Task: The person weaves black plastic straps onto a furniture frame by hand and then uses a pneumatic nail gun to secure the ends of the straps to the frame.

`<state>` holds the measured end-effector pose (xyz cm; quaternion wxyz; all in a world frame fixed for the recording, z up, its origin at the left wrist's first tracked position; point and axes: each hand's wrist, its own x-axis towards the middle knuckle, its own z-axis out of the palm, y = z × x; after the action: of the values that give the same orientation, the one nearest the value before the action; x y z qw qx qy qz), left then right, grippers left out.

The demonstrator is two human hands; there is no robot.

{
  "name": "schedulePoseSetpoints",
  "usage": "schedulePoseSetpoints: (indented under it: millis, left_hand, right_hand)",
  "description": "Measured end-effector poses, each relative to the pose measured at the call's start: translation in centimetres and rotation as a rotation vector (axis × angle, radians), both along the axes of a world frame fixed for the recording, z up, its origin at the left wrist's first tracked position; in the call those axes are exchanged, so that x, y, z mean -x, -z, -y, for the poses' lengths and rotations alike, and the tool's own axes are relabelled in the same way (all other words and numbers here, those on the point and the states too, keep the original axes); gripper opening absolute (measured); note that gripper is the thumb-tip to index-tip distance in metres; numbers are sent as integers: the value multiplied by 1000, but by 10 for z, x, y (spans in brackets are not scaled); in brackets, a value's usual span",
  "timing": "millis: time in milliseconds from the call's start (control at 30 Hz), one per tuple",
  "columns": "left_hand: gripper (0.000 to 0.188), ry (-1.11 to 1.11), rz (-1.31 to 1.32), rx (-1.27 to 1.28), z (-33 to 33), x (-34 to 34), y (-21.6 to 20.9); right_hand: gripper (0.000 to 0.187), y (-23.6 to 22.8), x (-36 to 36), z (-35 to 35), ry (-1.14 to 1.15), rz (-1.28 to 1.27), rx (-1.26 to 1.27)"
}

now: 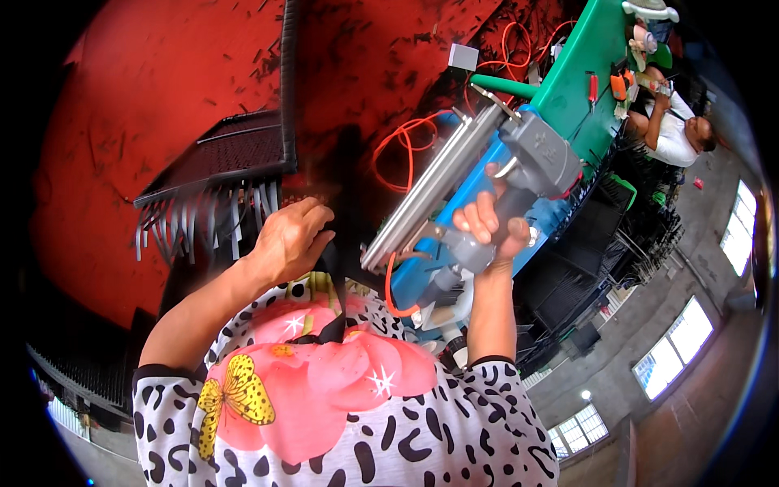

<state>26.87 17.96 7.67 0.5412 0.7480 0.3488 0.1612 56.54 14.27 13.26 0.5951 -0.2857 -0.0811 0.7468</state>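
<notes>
My right hand (492,225) is wrapped around the handle of a grey pneumatic stapler (542,152), whose body tilts up and to the right. The tool is slightly blurred, and what its nose touches cannot be made out. Left of it, my left hand (286,237) is closed with its fingers bent downward. Dark material lies under those fingertips, and what they grip is hidden. Just beyond that hand, a black woven panel (235,146) on a dark frame has loose grey strips (203,215) hanging from its near edge.
An orange air hose (403,146) coils beside metal rails (438,187) and a blue surface (471,183). A green table (578,73) carries a red-handled tool (593,89). Strip scraps litter the red floor (187,57). Another person (680,130) sits at the far right, near stacked black woven pieces (584,243).
</notes>
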Motion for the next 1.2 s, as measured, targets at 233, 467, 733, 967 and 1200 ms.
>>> schedulePoseSetpoints:
  millis: [233,467,733,967,1200]
  left_hand:
    - [23,25,-46,0,3,-2,4]
    - [22,30,-41,7,8,-10,8]
    - [23,47,-49,37,11,-17,-1]
    - [24,31,-38,20,10,-15,2]
    - [19,6,-2,9,8,-14,5]
  right_hand:
    - [61,18,-12,2,60,107,107]
    - [64,27,-26,15,130,95,181]
    - [67,26,-40,20,117,197,231]
    - [61,38,-50,21,126,259,317]
    - [40,63,-64,24,61,467,459]
